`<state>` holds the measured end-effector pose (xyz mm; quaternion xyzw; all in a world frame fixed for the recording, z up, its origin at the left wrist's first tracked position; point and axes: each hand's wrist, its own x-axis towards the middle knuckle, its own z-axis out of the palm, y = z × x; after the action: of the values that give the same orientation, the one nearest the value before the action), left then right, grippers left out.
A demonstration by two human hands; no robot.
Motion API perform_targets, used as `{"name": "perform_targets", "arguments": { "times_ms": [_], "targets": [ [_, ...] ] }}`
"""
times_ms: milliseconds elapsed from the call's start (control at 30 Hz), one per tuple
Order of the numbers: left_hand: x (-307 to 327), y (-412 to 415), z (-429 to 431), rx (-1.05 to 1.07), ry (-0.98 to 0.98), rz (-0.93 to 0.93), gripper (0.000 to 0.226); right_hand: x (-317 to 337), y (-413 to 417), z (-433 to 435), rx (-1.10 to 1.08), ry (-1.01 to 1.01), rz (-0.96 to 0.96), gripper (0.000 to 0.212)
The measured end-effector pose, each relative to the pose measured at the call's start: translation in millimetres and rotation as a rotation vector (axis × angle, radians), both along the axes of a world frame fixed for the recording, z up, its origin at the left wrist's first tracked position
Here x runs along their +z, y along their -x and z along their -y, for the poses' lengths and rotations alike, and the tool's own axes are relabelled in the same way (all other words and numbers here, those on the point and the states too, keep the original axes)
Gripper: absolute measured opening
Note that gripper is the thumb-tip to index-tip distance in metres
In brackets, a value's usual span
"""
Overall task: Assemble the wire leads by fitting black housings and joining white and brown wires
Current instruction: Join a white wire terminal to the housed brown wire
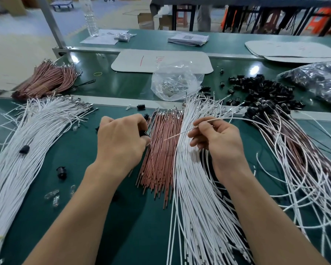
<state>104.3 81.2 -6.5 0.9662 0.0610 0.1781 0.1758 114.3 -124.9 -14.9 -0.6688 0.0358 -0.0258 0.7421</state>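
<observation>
left hand (120, 139) bare | right hand (221, 143) bare | forearms (80, 207) unsleeved

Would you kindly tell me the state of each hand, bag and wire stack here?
left hand: gripping a black housing
right hand: pinching one white wire
plastic bag: lying crumpled, metal parts inside
water bottle: standing upright
brown wires: loose, lying side by side
spare housings: loose heap, unfitted
</observation>
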Motion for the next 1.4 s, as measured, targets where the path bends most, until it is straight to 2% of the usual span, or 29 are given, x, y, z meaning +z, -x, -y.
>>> {"name": "perform_targets", "arguments": {
  "times_ms": [133,233,333,467,667,933,1200,1400],
  "targets": [
    [2.3,1.1,11.4,-0.045,0.219,0.244,0.016,-0.2,-0.4,0.4,-0.016,-0.034,0.032,0.024],
    [1.1,4.2,21.4,-0.143,0.269,0.309,0.012,-0.3,-0.5,1.3,-0.027,-0.058,0.064,0.025],
    [-4.7,8.4,31.4,-0.218,0.305,0.268,0.012,-1.0,-1.5,1.7,-0.049,-0.073,0.097,0.025],
    [-13.6,8.5,37.0,-0.285,0.307,0.181,0.029,0.1,-2.4,3.3,-0.076,-0.11,0.131,0.024],
    [-16.5,5.6,39.6,-0.284,0.366,0.199,0.027,2.1,-3.9,7.4,-0.168,-0.145,0.17,0.022],
    [-16.3,5.9,45.2,-0.338,0.413,0.156,0.023,1.6,-1.8,2.2,-0.041,-0.128,0.155,0.022],
    [-17.6,4.3,44.4,-0.346,0.373,0.115,0.022,3.4,-2.9,7.8,-0.104,-0.213,0.141,0.028],
    [-16.9,6.2,44.2,-0.373,0.379,0.181,0.024,2.0,-2.0,4.5,-0.076,-0.195,0.143,0.023]
  ]
}}
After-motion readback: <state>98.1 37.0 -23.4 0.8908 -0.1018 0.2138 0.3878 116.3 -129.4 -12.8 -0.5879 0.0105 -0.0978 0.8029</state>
